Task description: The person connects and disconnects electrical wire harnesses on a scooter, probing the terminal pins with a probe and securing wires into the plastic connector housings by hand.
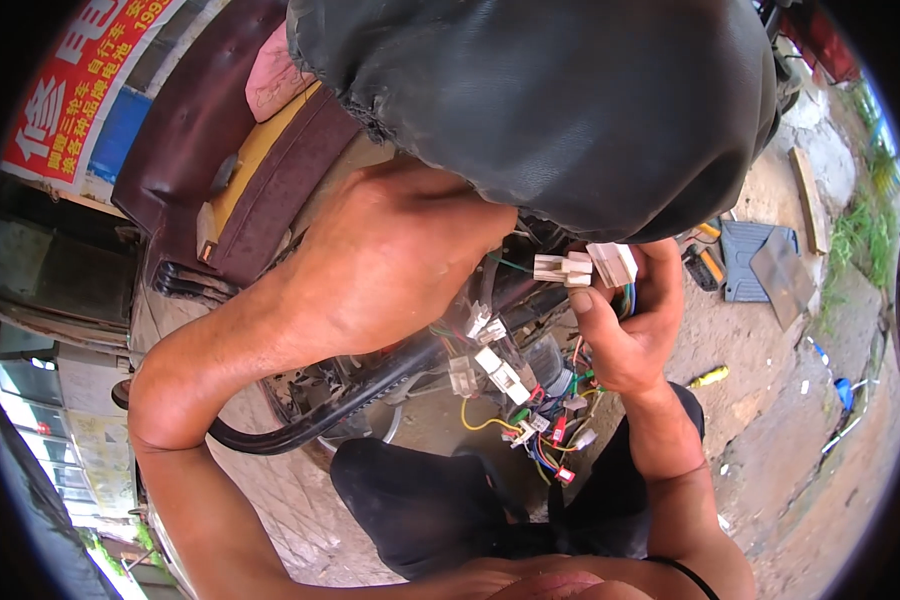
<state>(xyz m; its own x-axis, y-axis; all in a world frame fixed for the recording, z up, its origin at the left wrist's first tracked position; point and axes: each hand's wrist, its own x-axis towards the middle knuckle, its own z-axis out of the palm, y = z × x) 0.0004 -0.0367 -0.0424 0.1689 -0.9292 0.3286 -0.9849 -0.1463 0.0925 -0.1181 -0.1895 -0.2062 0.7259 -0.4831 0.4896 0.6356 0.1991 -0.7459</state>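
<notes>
My right hand (pixel 630 320) grips white plastic wire connectors (pixel 612 264), its thumb against the smaller one (pixel 560 268), with coloured wires behind them. My left hand (pixel 400 260) reaches in under a large black leather-like cover (pixel 560 100); its fingertips are hidden, near a thin green wire. Below my hands hangs a cluster of other white connectors (pixel 502 372) with red, yellow, green and blue wires (pixel 550 440), beside a curved black tube (pixel 270 437) on the vehicle frame.
A maroon padded seat (pixel 170 170) stands upper left beside a red sign (pixel 85 75). On the ground at the right lie a yellow-handled tool (pixel 708 377), a grey mat (pixel 745 280), a wooden plank (pixel 808 200) and blue litter (pixel 842 393). My dark-clad knees (pixel 390 500) are below.
</notes>
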